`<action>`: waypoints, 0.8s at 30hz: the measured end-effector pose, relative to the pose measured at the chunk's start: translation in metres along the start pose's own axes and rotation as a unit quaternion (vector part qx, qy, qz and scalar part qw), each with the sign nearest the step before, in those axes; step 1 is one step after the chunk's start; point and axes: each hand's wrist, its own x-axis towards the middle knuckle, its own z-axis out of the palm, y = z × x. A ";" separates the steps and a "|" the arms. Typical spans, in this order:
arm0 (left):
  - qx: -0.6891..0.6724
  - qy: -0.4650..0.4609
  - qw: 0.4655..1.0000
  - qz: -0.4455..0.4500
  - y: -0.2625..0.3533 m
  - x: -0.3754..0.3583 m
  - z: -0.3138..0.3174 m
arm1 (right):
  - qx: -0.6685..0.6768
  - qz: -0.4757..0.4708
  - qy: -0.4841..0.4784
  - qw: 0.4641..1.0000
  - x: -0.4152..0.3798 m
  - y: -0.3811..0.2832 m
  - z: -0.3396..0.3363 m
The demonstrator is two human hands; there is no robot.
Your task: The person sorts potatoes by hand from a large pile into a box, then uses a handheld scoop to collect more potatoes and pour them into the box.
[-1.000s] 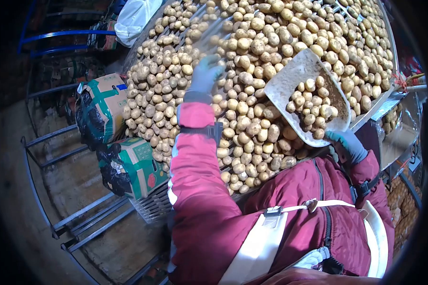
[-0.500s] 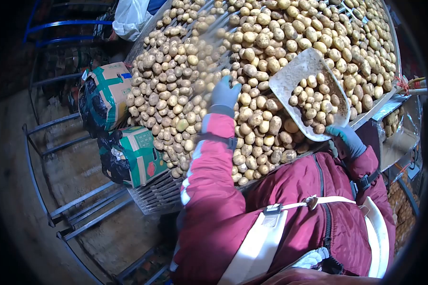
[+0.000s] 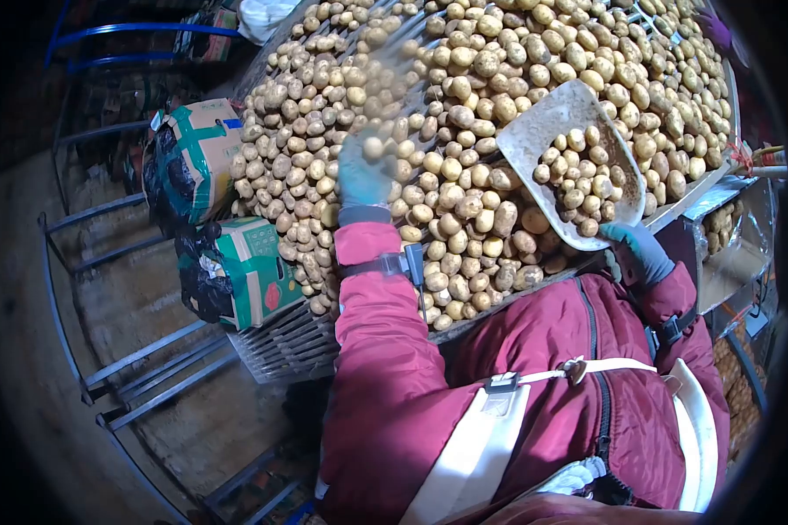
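Observation:
My left hand (image 3: 365, 171), in a grey-green glove, is over the spread of potatoes (image 3: 473, 206) on the slatted sorting table. Motion smears its fingers. One potato (image 3: 373, 147) shows against the fingertips, but whether they grip it I cannot make out. To the right, my gloved right hand (image 3: 636, 252) is closed on the near end of a dirty white scoop (image 3: 547, 122). Several small potatoes (image 3: 582, 179) lie in the scoop, which rests tilted over the heap.
Two cardboard boxes with green tape, the farther box (image 3: 210, 144) and the nearer box (image 3: 258, 271), stand at the table's left end. Metal frames (image 3: 149, 359) line the floor there. An open carton (image 3: 731, 254) sits at right. Another person's purple-gloved hand (image 3: 716, 31) appears top right.
My left hand has swept left across the potatoes, from the middle toward the smaller ones. My right hand keeps its hold on the scoop. A purple glove has come into view top right.

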 end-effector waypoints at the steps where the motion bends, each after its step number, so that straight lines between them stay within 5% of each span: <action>1: 0.142 0.039 0.988 0.034 -0.011 0.013 -0.007 | -0.006 0.001 -0.009 1.000 0.002 0.001 -0.003; 2: 0.221 -0.072 0.967 0.103 -0.027 0.026 -0.037 | -0.011 0.003 -0.018 1.000 0.004 0.002 -0.005; 5: 0.393 -0.065 0.915 0.064 -0.051 0.046 -0.050 | -0.023 0.017 -0.023 0.999 0.004 0.001 -0.006; 7: 0.727 -0.104 0.650 0.194 -0.065 0.040 -0.042 | -0.031 0.030 -0.018 0.999 0.003 0.001 -0.007; 8: 0.726 -0.102 0.652 0.192 -0.073 0.036 -0.039 | -0.036 0.039 -0.017 0.998 0.003 0.001 -0.009; 10: 0.775 -0.100 0.568 0.258 -0.079 0.022 -0.029 | -0.048 0.061 -0.012 0.997 0.003 0.001 -0.013; 12: 0.775 -0.096 0.574 0.246 -0.075 0.027 -0.026 | -0.054 0.058 -0.005 0.997 0.001 -0.006 -0.008; 14: 0.892 -0.041 0.425 0.149 -0.066 0.022 -0.013 | -0.043 0.017 -0.008 0.999 -0.005 -0.016 0.006; 16: 0.892 -0.044 0.419 0.164 -0.062 0.028 -0.032 | -0.069 0.017 0.001 0.997 -0.002 -0.016 0.008; 18: 0.803 -0.059 0.550 0.221 -0.054 0.032 -0.037 | -0.074 0.010 0.008 0.997 -0.002 -0.018 0.004; 19: 0.741 -0.071 0.649 0.159 -0.048 0.032 -0.033 | -0.124 0.004 0.007 0.992 -0.002 -0.019 0.001; 20: 0.743 -0.073 0.646 0.160 -0.052 0.032 -0.028 | -0.176 -0.001 0.006 0.984 -0.003 -0.018 0.000; 22: 0.413 -0.087 0.900 0.112 -0.053 -0.007 0.031 | -0.159 -0.002 -0.009 0.987 -0.003 -0.019 0.004; 24: 0.369 -0.195 0.904 0.090 -0.055 -0.049 0.083 | -0.120 -0.003 -0.022 0.993 -0.004 -0.021 0.012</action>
